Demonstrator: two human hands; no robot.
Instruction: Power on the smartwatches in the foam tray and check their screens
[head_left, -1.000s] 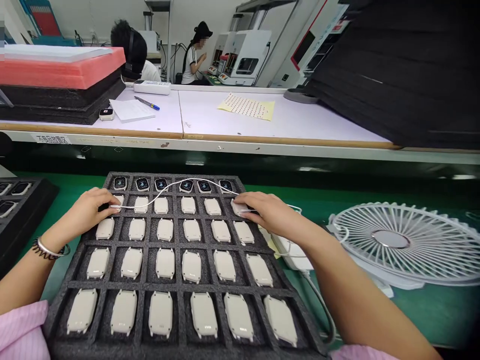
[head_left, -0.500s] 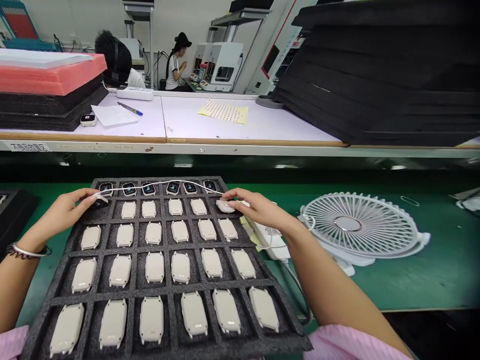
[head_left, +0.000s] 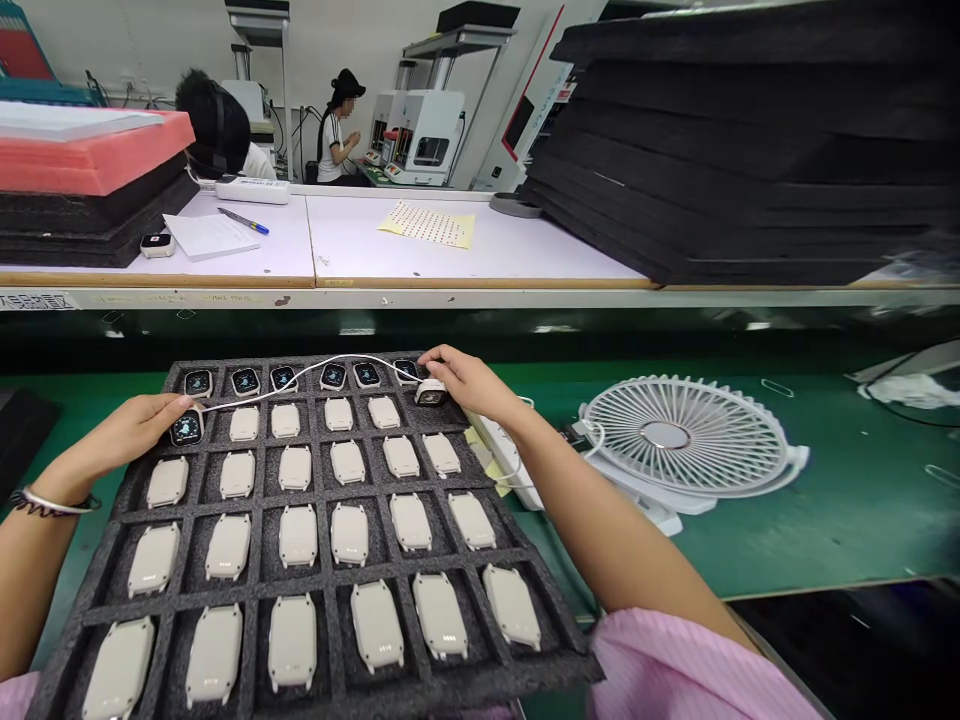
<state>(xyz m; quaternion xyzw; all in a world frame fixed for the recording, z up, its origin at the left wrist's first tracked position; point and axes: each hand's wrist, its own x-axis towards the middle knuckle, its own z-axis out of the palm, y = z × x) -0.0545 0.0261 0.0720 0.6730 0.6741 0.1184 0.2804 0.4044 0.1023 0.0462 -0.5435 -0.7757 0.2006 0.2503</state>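
A black foam tray (head_left: 335,632) lies before me, its compartments holding rows of smartwatch bodies without straps. Most of these lie with pale backs up, like one watch body (head_left: 292,642) in the front row; the far row shows dark screens. At the second row's left end, my left hand (head_left: 139,428) pinches a smartwatch (head_left: 186,428) with a lit dial. My right hand (head_left: 472,382) has its fingers closed on another smartwatch (head_left: 430,393) at the right end, its screen also showing. A thin white cable (head_left: 351,355) arches over the tray between both watches; how its ends attach is hidden.
A white fan (head_left: 686,435) lies on the green bench right of the tray, beside a white power strip (head_left: 504,455). The shelf behind bears black foam stacks (head_left: 720,170), a dotted yellow sheet (head_left: 429,224), white paper (head_left: 214,237) and a pen (head_left: 244,220). Two people sit beyond.
Both held watches have turned, so their screens now face up toward me. My left hand has lowered its watch toward the compartment. The whole view has shifted slightly.
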